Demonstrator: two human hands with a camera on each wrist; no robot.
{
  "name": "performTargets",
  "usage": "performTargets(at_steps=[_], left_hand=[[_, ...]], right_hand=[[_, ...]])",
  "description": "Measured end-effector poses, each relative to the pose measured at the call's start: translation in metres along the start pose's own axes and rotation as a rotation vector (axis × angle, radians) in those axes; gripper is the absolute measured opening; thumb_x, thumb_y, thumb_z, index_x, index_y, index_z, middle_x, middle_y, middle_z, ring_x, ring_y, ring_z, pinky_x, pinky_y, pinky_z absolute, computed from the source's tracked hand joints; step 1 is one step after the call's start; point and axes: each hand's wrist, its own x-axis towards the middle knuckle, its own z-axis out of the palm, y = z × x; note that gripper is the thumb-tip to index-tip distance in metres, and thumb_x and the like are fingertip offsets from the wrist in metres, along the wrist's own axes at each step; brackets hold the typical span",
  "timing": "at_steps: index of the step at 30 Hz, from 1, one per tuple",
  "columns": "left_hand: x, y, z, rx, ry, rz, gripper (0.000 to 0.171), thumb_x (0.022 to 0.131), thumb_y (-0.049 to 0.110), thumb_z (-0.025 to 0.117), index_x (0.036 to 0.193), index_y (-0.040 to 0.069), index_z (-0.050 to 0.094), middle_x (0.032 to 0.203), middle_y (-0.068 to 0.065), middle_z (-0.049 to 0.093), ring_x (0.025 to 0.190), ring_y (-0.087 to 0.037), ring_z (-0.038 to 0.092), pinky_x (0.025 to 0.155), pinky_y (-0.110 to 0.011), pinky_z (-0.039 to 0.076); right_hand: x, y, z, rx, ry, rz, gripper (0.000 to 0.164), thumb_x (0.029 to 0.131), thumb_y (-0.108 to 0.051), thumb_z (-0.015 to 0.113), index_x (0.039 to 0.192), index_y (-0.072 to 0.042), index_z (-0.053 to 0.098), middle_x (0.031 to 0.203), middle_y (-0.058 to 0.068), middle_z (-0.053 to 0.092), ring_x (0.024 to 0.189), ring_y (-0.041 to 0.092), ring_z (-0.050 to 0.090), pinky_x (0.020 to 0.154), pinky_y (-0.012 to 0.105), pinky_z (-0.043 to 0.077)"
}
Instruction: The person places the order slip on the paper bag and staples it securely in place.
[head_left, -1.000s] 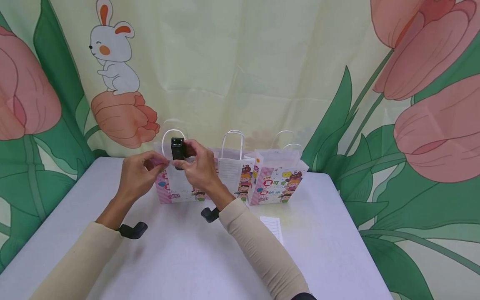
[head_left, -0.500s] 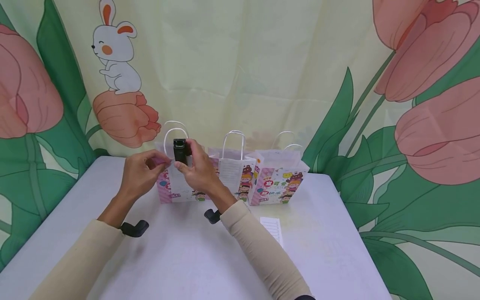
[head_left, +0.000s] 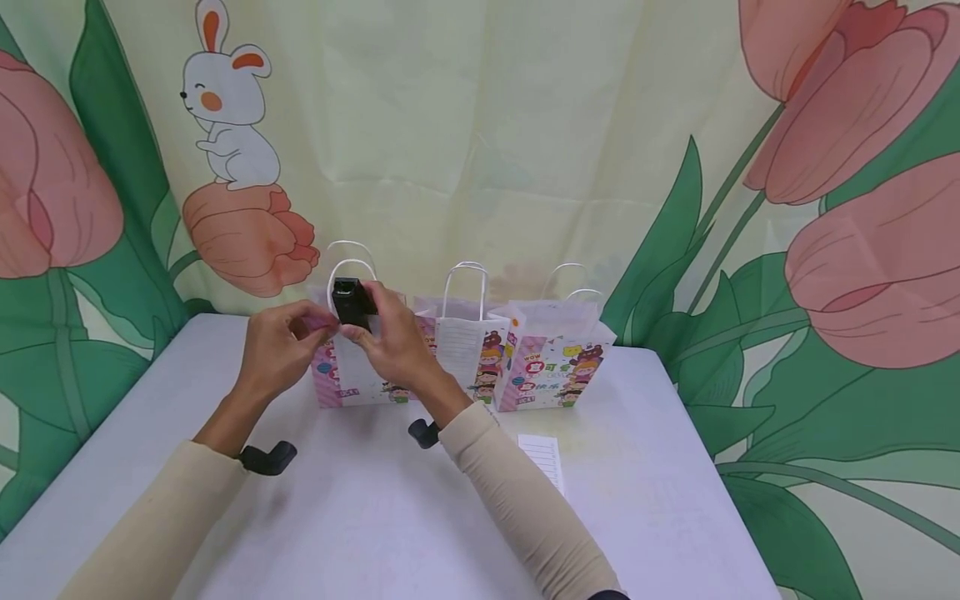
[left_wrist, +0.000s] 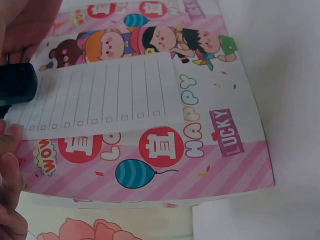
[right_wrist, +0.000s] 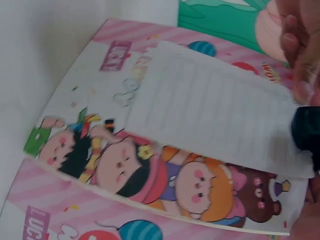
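At the leftmost paper gift bag (head_left: 326, 379), my left hand (head_left: 277, 350) pinches the top edge with thumb and forefinger. A white lined checklist sheet (left_wrist: 110, 95) lies flat against the bag's printed front, its end reaching the top rim. My right hand (head_left: 397, 337) grips a black stapler (head_left: 349, 302), held upright at that rim. In the left wrist view the stapler (left_wrist: 17, 82) overlaps the sheet's end, close beside the left fingers (left_wrist: 11, 175). The right wrist view shows the same sheet (right_wrist: 210, 110) and the stapler (right_wrist: 306, 130) at its end.
A middle gift bag (head_left: 491, 358) with a lined sheet (head_left: 459, 346) on its front stands beside the left one. Farther right stands a third bag (head_left: 555, 367). Another lined sheet (head_left: 542, 458) lies on the white table (head_left: 360, 517), partly behind the right sleeve. A printed curtain (head_left: 525, 167) hangs behind.
The stapler's upper end has tipped to the left, and the right hand has turned slightly with it. The left hand keeps its pinch at the bag's edge.
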Motion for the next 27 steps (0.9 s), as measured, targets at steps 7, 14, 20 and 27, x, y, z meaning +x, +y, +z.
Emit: performTargets(at_steps=[7, 14, 20, 27], left_hand=[[0.001, 0.0, 0.0, -0.018, -0.001, -0.007, 0.009, 0.093, 0.004, 0.081, 0.101, 0.004, 0.081, 0.09, -0.015, 0.08, 0.066, -0.024, 0.058, 0.06, -0.015, 0.047], [0.001, 0.002, 0.001, -0.041, 0.009, -0.016, 0.009, 0.093, 0.01, 0.082, 0.102, 0.008, 0.082, 0.092, -0.013, 0.081, 0.066, -0.023, 0.059, 0.059, -0.015, 0.048], [-0.001, 0.002, 0.001, -0.027, 0.008, -0.014, 0.009, 0.092, 0.005, 0.082, 0.101, 0.005, 0.081, 0.088, -0.014, 0.08, 0.067, -0.023, 0.058, 0.06, -0.014, 0.046], [0.0, 0.001, -0.001, -0.027, 0.025, 0.002, 0.009, 0.092, 0.005, 0.082, 0.101, 0.005, 0.082, 0.09, -0.014, 0.081, 0.065, -0.021, 0.059, 0.06, -0.013, 0.047]], right_hand=[[-0.001, -0.005, -0.005, -0.032, -0.015, 0.052, 0.065, 0.09, -0.008, 0.083, 0.145, -0.013, 0.05, 0.14, 0.01, 0.067, 0.131, 0.025, 0.064, 0.116, 0.04, 0.051], [-0.005, -0.003, 0.003, 0.039, 0.073, 0.046, 0.057, 0.092, -0.006, 0.08, 0.142, -0.01, 0.054, 0.138, 0.011, 0.07, 0.126, 0.025, 0.068, 0.109, 0.033, 0.055], [-0.006, -0.002, 0.007, 0.054, 0.14, 0.021, 0.052, 0.091, -0.007, 0.082, 0.137, -0.008, 0.057, 0.129, 0.011, 0.074, 0.119, 0.025, 0.072, 0.106, 0.031, 0.057], [-0.003, -0.006, 0.004, 0.006, 0.146, 0.005, 0.054, 0.089, -0.012, 0.086, 0.135, -0.008, 0.059, 0.125, 0.01, 0.077, 0.117, 0.024, 0.075, 0.109, 0.033, 0.055]])
